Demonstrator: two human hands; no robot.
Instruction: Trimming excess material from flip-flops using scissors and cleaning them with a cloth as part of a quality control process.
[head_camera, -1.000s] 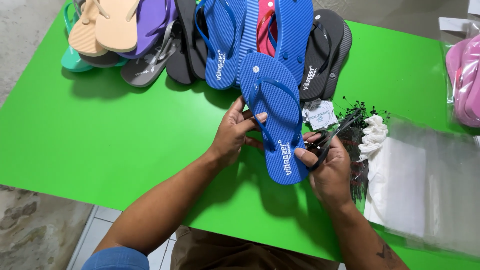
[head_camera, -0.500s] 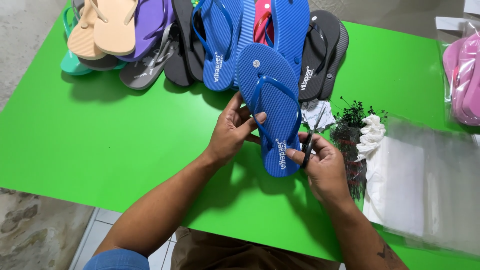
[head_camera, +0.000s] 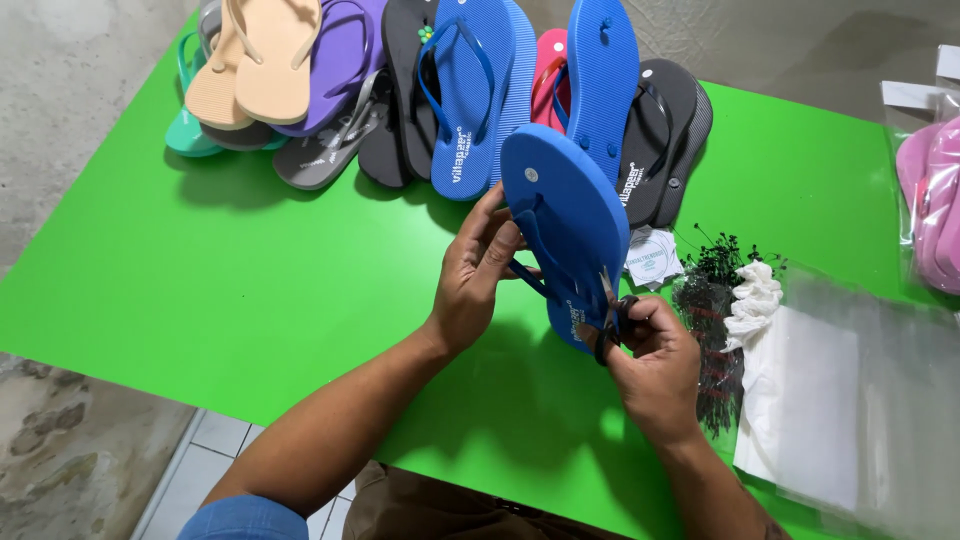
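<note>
My left hand (head_camera: 475, 275) grips a blue flip-flop (head_camera: 565, 215) by its strap and side, tipped up on edge so its underside faces me, above the green table (head_camera: 250, 300). At the sandal's lower end, my right hand (head_camera: 655, 365) holds small black-handled scissors (head_camera: 608, 318), their blades against the strap.
A pile of flip-flops in tan, purple, grey, teal, black, blue and pink (head_camera: 400, 90) lies along the table's far side. Right of my hands are a round paper tag (head_camera: 652, 257), a bunch of black plastic ties (head_camera: 715, 330), clear plastic bags (head_camera: 850, 400) and a bagged pink pair (head_camera: 930, 200).
The blue flip-flop has been lifted from lying flat to standing on edge. My right hand has brought the scissors in against its lower end.
</note>
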